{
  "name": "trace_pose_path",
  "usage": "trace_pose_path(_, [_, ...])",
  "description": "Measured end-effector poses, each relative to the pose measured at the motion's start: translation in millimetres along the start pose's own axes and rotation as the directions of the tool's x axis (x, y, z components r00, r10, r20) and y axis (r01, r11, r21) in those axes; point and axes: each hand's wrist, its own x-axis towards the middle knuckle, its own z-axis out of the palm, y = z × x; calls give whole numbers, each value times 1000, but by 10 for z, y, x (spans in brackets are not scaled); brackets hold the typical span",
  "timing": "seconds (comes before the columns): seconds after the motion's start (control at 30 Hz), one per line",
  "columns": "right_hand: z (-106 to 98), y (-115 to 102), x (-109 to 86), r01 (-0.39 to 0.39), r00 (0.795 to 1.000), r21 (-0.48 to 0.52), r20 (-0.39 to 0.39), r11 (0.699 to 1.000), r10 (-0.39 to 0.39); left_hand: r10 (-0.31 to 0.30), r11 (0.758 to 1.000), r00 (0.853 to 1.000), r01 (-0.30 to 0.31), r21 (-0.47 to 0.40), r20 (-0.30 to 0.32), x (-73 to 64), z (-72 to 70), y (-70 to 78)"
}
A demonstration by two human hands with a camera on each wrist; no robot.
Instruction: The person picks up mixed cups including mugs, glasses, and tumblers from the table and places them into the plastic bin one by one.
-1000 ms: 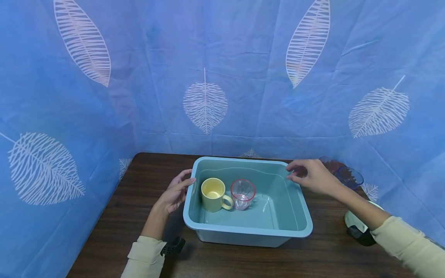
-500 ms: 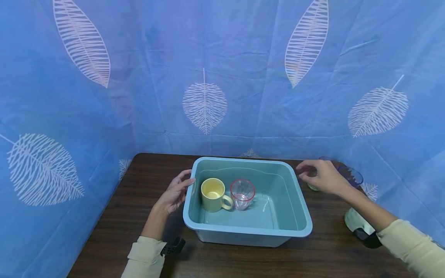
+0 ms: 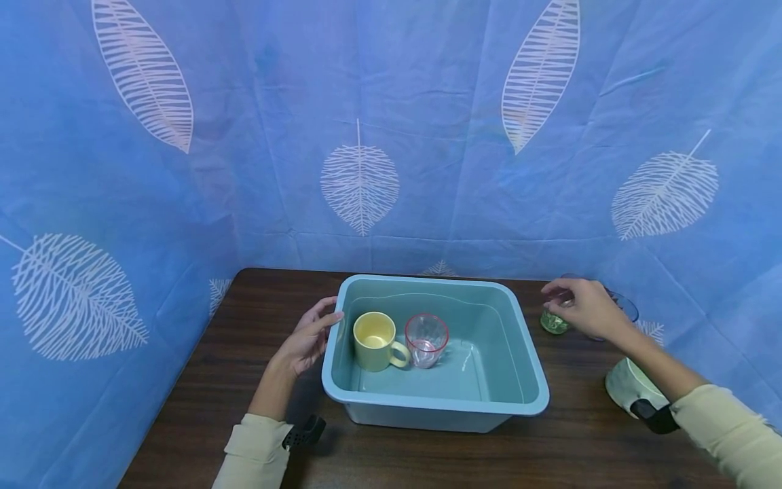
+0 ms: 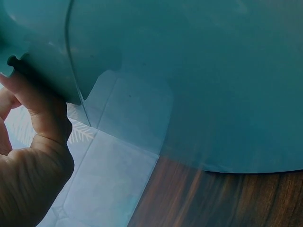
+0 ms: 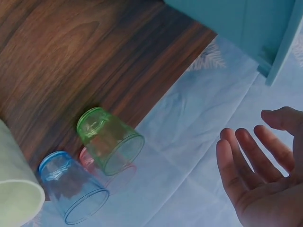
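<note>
My left hand (image 3: 308, 338) grips the left rim of a blue-green plastic basin (image 3: 436, 402), thumb over the edge. A yellow mug (image 3: 371, 354) and a clear glass with a red rim (image 3: 426, 339) stand inside it, side by side. To the basin's right, my right hand (image 3: 583, 309) hovers with loosely bent fingers around nothing. Close below it is a green glass (image 3: 553, 323), partly covered by the hand in the head view. The right wrist view shows this hand apart from the green glass, with a blue glass (image 5: 71, 187) and a pink glass (image 5: 88, 160) beside that one.
A pale green mug (image 3: 629, 387) stands on the dark wooden table (image 3: 391, 462) under the right forearm. Behind the table hangs a blue cloth (image 3: 427, 170) with white leaf prints. The basin takes up the middle of the table.
My right hand has moved right, away from the basin's right rim to over the green glass, which has come into view. The left hand and the basin have stayed put.
</note>
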Motion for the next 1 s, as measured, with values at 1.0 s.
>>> trace_pose_path(1.0, [62, 509, -13, -160, 987, -82, 13, 984, 161, -3, 1000, 1000, 3, 1, 8, -19, 5, 4])
